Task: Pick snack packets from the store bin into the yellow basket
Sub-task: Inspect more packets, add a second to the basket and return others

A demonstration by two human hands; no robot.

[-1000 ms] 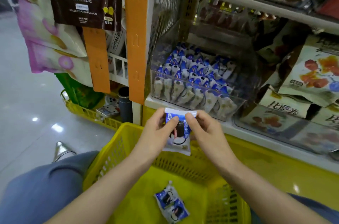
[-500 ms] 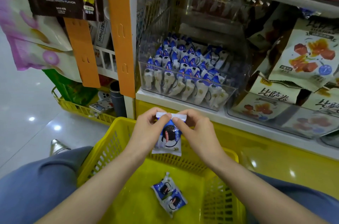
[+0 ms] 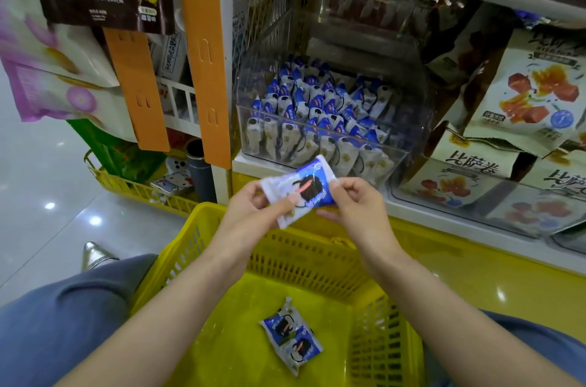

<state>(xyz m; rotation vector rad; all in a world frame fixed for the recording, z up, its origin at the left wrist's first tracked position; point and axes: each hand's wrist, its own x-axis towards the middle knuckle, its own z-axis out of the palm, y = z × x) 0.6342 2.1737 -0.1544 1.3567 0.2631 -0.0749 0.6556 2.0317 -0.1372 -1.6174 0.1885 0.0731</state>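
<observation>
Above the yellow basket (image 3: 203,228), the left hand (image 3: 250,212) and right hand (image 3: 358,206) each pinched one end of a tilted snack packet (image 3: 299,190). On the basket's floor lay what seemed to be two packets (image 3: 291,334), touching. Beyond the basket, a clear bin (image 3: 412,120) held many upright packets (image 3: 317,114).

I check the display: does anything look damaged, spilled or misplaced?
Nothing stands out. Packets stand in rows in the clear bin, two packets lie in the yellow basket, and the left hand and right hand hold one packet.
</observation>
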